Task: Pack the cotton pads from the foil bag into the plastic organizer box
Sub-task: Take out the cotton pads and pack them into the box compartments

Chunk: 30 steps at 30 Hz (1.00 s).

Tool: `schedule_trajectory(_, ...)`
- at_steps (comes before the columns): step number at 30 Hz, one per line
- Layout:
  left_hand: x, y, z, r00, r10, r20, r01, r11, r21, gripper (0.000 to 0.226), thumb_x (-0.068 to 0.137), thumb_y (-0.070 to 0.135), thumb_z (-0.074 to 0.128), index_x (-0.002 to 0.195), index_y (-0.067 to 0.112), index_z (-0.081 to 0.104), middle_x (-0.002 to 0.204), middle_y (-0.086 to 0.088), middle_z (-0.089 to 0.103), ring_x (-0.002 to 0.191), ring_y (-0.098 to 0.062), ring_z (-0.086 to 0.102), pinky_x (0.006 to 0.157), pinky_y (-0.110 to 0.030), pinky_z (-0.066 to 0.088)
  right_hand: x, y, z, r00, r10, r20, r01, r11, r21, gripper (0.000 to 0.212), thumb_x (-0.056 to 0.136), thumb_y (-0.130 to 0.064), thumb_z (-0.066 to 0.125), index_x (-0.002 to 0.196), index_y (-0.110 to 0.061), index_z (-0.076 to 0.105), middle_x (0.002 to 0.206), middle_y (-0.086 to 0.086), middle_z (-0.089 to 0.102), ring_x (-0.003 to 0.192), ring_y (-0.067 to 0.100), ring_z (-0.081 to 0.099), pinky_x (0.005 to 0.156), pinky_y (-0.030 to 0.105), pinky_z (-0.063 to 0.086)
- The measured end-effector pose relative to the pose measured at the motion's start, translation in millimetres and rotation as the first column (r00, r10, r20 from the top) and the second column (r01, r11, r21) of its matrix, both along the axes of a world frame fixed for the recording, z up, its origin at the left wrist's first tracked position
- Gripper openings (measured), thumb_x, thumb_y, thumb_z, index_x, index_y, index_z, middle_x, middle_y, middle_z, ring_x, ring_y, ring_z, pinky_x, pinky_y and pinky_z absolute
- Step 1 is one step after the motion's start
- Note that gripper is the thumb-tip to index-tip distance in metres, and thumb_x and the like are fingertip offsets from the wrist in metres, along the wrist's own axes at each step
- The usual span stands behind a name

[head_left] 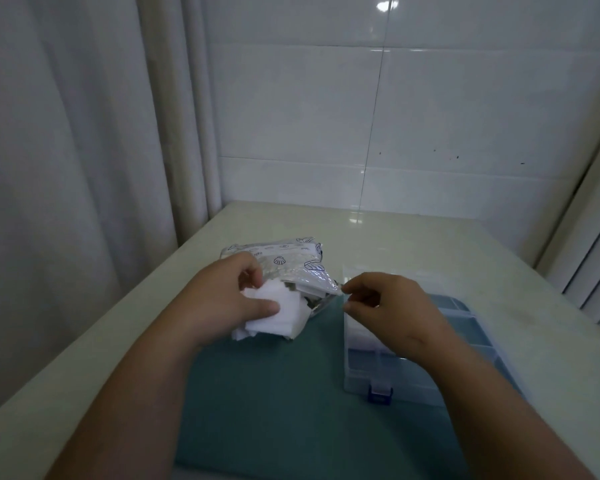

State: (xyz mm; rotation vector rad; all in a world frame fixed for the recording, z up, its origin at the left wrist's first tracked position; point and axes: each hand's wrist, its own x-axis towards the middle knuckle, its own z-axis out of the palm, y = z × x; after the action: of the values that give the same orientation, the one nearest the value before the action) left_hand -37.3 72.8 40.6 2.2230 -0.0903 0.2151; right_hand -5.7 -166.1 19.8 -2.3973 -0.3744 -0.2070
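A silver foil bag point(291, 263) printed with blue shells lies on the table, its open mouth facing me. My left hand point(229, 296) grips a stack of white square cotton pads point(278, 315) at the bag's mouth, thumb on top. My right hand point(385, 306) pinches the right edge of the bag's opening between thumb and fingers. The clear plastic organizer box point(413, 372) lies open to the right, with empty divided compartments and a blue latch point(380, 393) at its front; my right wrist covers part of it.
A teal mat point(284, 403) lies under the box and the bag's front. The pale table point(395, 244) meets a tiled wall behind, a curtain point(66, 168) hangs on the left, and a ribbed panel stands at the right edge.
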Motion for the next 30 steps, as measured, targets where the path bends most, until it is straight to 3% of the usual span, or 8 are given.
schedule_trajectory(4, 6, -20, 8, 0.995, -0.095, 0.034, 0.088, 0.984, 0.157, 0.023, 0.076, 0.014, 0.073, 0.081, 0.029, 0.056, 0.086, 0.006, 0.061, 0.075, -0.012, 0.057, 0.059, -0.017, 0.041, 2, -11, 7, 1.000, -0.014, -0.004, 0.014, 0.999, 0.032, 0.016, 0.090, -0.028, 0.064, 0.105, -0.029, 0.069, 0.093, -0.012, 0.067, 0.087, 0.005, 0.063, 0.079, 0.018, 0.047)
schedule_trajectory(9, 19, -52, 15, 0.986, -0.159, 0.054, 0.148, 0.974, 0.168, 0.021, 0.077, 0.019, 0.073, 0.081, 0.032, 0.057, 0.091, 0.006, 0.060, 0.083, -0.012, 0.056, 0.064, -0.023, 0.040, 2, -22, 15, 0.999, 0.011, -0.038, -0.003, 0.979, 0.203, 0.010, 0.091, -0.029, 0.062, 0.099, -0.034, 0.066, 0.091, -0.018, 0.068, 0.078, 0.001, 0.064, 0.067, 0.014, 0.047)
schedule_trajectory(13, 25, -72, 9, 0.978, -0.198, 0.070, 0.183, 0.967, 0.175, 0.021, 0.082, 0.025, 0.073, 0.083, 0.036, 0.055, 0.092, 0.012, 0.057, 0.086, -0.006, 0.053, 0.067, -0.024, 0.038, 3, -28, 17, 0.979, 0.100, -0.176, -0.055, 0.968, 0.245, 0.032, 0.086, -0.026, 0.070, 0.111, -0.040, 0.055, 0.098, -0.022, 0.062, 0.086, 0.003, 0.064, 0.063, 0.014, 0.051)
schedule_trajectory(18, 26, -84, -9, 0.977, -0.182, 0.110, 0.178, 0.983, 0.043, 0.018, 0.085, 0.021, 0.071, 0.085, 0.034, 0.058, 0.090, 0.016, 0.059, 0.080, 0.002, 0.052, 0.066, -0.022, 0.038, 0, -27, 17, 0.962, 0.110, -0.249, -0.074, 0.986, 0.149, 0.055, 0.079, -0.022, 0.078, 0.122, -0.040, 0.048, 0.093, -0.021, 0.057, 0.083, 0.007, 0.064, 0.066, 0.015, 0.052)
schedule_trajectory(22, 26, -87, -20, 0.980, -0.158, 0.119, 0.167, 0.983, -0.071, 0.014, 0.086, 0.020, 0.070, 0.088, 0.031, 0.062, 0.092, 0.014, 0.062, 0.083, -0.003, 0.055, 0.067, -0.022, 0.041, 2, -24, 14, 0.974, 0.068, -0.214, -0.050, 0.995, 0.085, 0.044, 0.079, -0.020, 0.077, 0.113, -0.033, 0.053, 0.094, -0.013, 0.062, 0.079, 0.009, 0.065, 0.066, 0.018, 0.055)
schedule_trajectory(24, 24, -90, -24, 0.986, -0.126, 0.111, 0.149, 0.964, -0.221, 0.003, 0.089, 0.029, 0.067, 0.089, 0.029, 0.064, 0.093, 0.012, 0.065, 0.086, -0.009, 0.058, 0.070, -0.025, 0.045, 2, -24, 13, 0.980, 0.056, -0.192, -0.049, 0.998, 0.040, 0.035, 0.079, -0.021, 0.077, 0.104, -0.032, 0.055, 0.093, -0.013, 0.063, 0.077, 0.009, 0.064, 0.066, 0.018, 0.054)
schedule_trajectory(27, 22, -96, -26, 0.997, -0.058, 0.052, 0.074, 0.901, -0.428, 0.033, 0.093, 0.052, 0.050, 0.091, 0.024, 0.067, 0.095, 0.005, 0.069, 0.093, -0.017, 0.063, 0.080, -0.036, 0.050, 2, -23, 12, 0.982, 0.048, -0.184, -0.045, 0.999, 0.022, 0.032, 0.079, -0.020, 0.077, 0.100, -0.031, 0.056, 0.094, -0.012, 0.062, 0.076, 0.009, 0.062, 0.066, 0.017, 0.052)
schedule_trajectory(30, 20, -102, -29, 0.999, -0.038, 0.026, 0.045, 0.919, -0.392, 0.040, 0.099, 0.051, 0.038, 0.098, 0.024, 0.067, 0.099, 0.011, 0.066, 0.092, -0.004, 0.059, 0.076, -0.025, 0.046, 2, -23, 12, 0.980, 0.052, -0.192, -0.050, 0.999, 0.019, 0.032, 0.078, -0.019, 0.078, 0.099, -0.030, 0.057, 0.094, -0.012, 0.062, 0.075, 0.007, 0.062, 0.060, 0.014, 0.050)
